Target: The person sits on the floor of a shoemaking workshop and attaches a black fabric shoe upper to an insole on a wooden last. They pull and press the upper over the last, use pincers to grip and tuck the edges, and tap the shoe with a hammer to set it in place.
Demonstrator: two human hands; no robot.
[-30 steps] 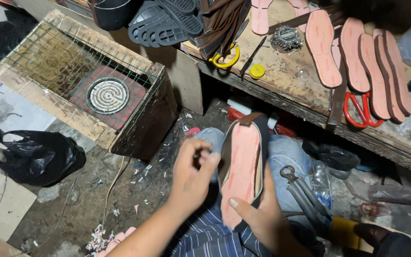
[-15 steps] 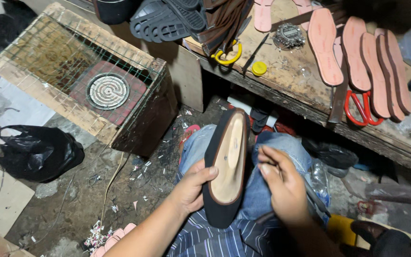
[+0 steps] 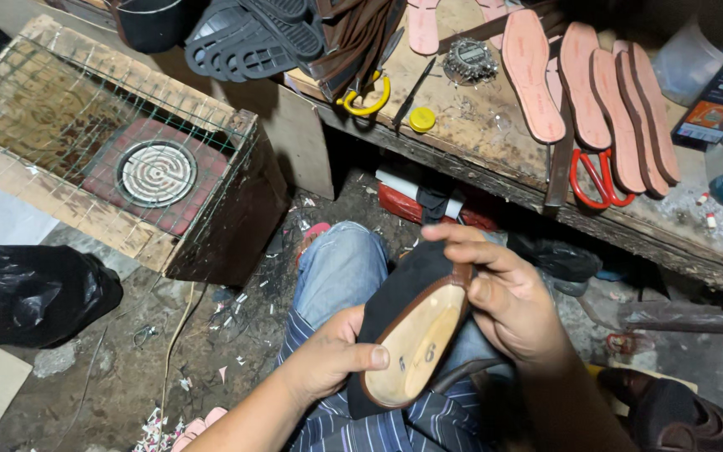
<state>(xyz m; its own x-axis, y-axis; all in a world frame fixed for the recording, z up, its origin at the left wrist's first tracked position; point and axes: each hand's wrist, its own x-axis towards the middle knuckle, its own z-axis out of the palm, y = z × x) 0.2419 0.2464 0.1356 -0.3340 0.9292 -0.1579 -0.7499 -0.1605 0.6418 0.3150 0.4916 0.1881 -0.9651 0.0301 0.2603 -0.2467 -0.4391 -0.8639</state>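
A: Head view shows the dark flat shoe with a tan leather insole turned flatter across the lap than half a second ago, its pale inside facing up.

B: Who holds it?

A: 2 hands. The left hand pinches the rim with thumb on top. The right hand has moved up, fingers curled tight on the brown strap end.

B: Room to move?

A: Some. The wooden workbench edge sits just ahead, and the wire-topped wooden box with a round coil heater is well apart on the left.
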